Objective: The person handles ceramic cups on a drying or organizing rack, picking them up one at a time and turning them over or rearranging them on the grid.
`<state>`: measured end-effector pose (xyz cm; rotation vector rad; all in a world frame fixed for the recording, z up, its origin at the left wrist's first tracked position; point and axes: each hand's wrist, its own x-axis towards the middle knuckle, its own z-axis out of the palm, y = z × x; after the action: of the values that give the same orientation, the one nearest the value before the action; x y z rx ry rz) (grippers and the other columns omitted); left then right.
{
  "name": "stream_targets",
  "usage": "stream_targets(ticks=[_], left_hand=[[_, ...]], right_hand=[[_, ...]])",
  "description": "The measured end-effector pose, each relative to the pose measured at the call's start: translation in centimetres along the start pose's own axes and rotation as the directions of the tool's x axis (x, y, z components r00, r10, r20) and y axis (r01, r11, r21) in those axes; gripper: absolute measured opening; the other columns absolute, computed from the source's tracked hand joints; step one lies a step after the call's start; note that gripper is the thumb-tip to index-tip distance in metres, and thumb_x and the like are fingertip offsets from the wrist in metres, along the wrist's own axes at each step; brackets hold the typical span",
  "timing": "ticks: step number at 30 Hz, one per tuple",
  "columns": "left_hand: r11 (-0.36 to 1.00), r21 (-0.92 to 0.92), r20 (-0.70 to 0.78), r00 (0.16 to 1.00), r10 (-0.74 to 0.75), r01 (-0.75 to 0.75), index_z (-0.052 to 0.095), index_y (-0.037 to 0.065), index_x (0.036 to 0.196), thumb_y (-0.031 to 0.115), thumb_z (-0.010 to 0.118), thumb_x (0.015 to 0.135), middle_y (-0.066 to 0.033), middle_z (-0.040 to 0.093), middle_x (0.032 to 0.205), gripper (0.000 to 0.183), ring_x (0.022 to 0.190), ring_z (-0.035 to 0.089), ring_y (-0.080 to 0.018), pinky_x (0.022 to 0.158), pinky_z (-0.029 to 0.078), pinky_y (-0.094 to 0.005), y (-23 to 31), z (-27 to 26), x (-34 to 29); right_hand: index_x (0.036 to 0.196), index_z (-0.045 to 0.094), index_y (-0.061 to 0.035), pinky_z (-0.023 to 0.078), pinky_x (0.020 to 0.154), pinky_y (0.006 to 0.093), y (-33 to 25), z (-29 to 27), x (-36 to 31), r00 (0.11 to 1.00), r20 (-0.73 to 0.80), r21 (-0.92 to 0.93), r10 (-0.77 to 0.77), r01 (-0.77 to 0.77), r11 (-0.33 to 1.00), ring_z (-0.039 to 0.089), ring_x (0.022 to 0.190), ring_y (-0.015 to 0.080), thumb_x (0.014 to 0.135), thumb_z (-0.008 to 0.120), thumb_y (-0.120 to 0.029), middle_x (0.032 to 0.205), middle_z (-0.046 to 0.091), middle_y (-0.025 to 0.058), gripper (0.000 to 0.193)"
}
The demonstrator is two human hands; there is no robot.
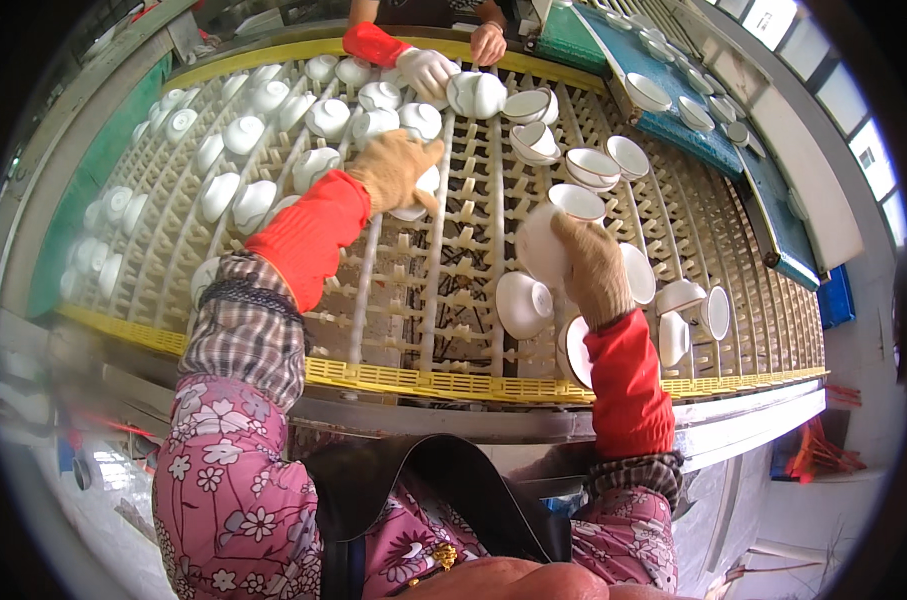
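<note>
My left hand (395,172), in a tan glove with a red sleeve, is closed on a white bowl (429,181) that its fingers and palm partly hide. Just beyond it, upside-down bowls (375,125) crowd the pegged conveyor (403,270). My right hand (595,268), gloved the same way, grips another white bowl (541,245) by its side, tilted. Around that hand, several dark-rimmed bowls lie at different angles, among them an upright bowl (577,202) beyond it and a tipped bowl (523,305) to its left.
Across the conveyor another person's gloved hand (428,74) touches bowls, with a bare hand (488,44) beside it. A blue-green belt (673,125) carrying bowls stands at the far right. A yellow slotted edge (443,380) runs along the near side.
</note>
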<state>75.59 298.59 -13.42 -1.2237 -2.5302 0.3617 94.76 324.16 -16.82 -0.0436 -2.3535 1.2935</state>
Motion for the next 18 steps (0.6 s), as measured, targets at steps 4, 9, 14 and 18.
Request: stream_targets(ticks=[4,9,14,18], left_hand=[[0.91,0.234,0.101,0.922,-0.373,0.342,0.037,0.019,0.158,0.043,0.065,0.096,-0.0046,0.063,0.082,0.072,0.076,0.065,-0.0188,0.055,0.054,-0.0307,-3.9,0.8,-2.4],[0.846,0.327,-0.012,0.897,-0.441,0.42,0.034,0.015,0.159,0.025,0.068,0.092,-0.008,0.065,0.085,0.076,0.082,0.069,-0.026,0.065,0.056,-0.0361,-4.3,4.0,-8.9],[0.917,-0.128,0.049,0.926,-0.375,0.378,0.052,0.007,0.137,0.029,0.077,0.081,-0.014,0.068,0.097,0.065,0.102,0.063,-0.0307,0.099,0.046,-0.0422,0.5,-1.9,-12.3],[0.975,-0.12,-0.119,0.972,-0.203,0.189,0.055,0.005,0.133,0.025,0.074,0.082,-0.0178,0.067,0.109,0.058,0.11,0.058,-0.0341,0.107,0.038,-0.0438,1.6,-0.9,-14.7]], right_hand=[[0.122,0.06,-0.0018,0.057,0.078,0.0452,-2.6,1.9,3.6,0.862,0.035,-0.325,-0.506,0.488,0.81,0.069,0.091,0.0428,0.08,0.072,0.002,0.102,0.069,0.0223,0.044],[0.116,0.07,-0.0034,0.053,0.08,0.0319,-2.5,2.3,5.2,0.987,0.019,0.202,0.162,-0.162,0.966,0.068,0.089,0.0213,0.094,0.063,-0.027,0.096,0.069,0.0142,0.033],[0.12,0.068,0.0001,0.055,0.088,0.0436,-0.6,-0.9,6.4,0.961,0.242,-0.638,0.133,0.054,0.768,0.071,0.103,0.0351,0.09,0.066,-0.05,0.109,0.072,0.0238,0.058],[0.121,0.067,0.0027,0.055,0.09,0.047,3.5,-1.9,7.3,0.86,0.257,-0.817,0.442,-0.051,0.575,0.071,0.102,0.039,0.088,0.067,-0.058,0.109,0.072,0.0268,0.069]])
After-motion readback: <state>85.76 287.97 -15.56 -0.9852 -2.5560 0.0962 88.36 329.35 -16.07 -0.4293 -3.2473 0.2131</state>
